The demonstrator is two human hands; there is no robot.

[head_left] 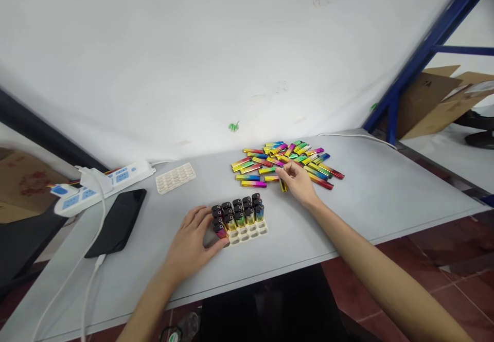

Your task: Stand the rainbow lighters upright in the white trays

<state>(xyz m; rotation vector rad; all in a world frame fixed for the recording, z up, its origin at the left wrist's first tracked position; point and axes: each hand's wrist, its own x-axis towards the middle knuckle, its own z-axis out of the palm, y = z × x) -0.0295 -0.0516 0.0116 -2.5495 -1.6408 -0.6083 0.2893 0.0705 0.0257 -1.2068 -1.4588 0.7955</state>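
Resting half-spread left hand (192, 241) at nine o'clock of tray (249, 235), filled toward twelve, unfilled toward six; pinching shiny piece (283, 185) in right hand (297, 181), by one-o'clock pile (303, 158).

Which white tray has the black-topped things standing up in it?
The nearer tray, beside the left hand. Rows of black-topped pieces stand in it; none stand in the other tray, close to the power strip.
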